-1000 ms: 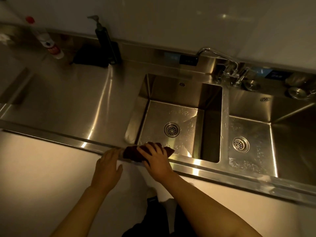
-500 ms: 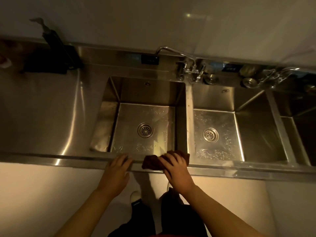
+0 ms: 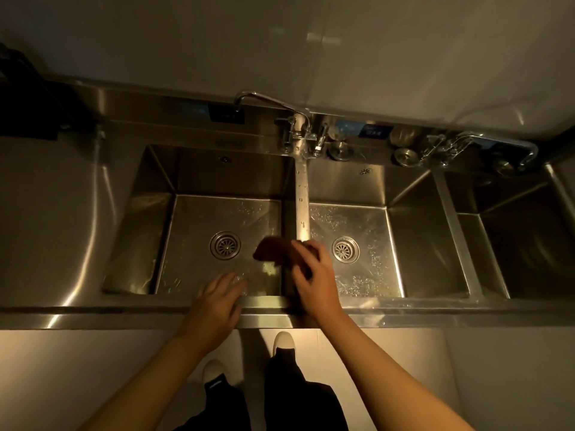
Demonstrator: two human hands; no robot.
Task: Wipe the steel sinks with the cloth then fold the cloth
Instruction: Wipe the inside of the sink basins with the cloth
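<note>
The right hand (image 3: 314, 275) grips the dark cloth (image 3: 273, 251) on the divider (image 3: 301, 197) between sinks to wipe it, while the open-fingered left hand (image 3: 217, 301) braces on the front rim (image 3: 124, 309).

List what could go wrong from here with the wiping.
1. The right hand holds the dark brown cloth bunched, so it may only smear the droplets on the left steel sink.
2. The left hand rests on the wet front rim and might slip.
</note>
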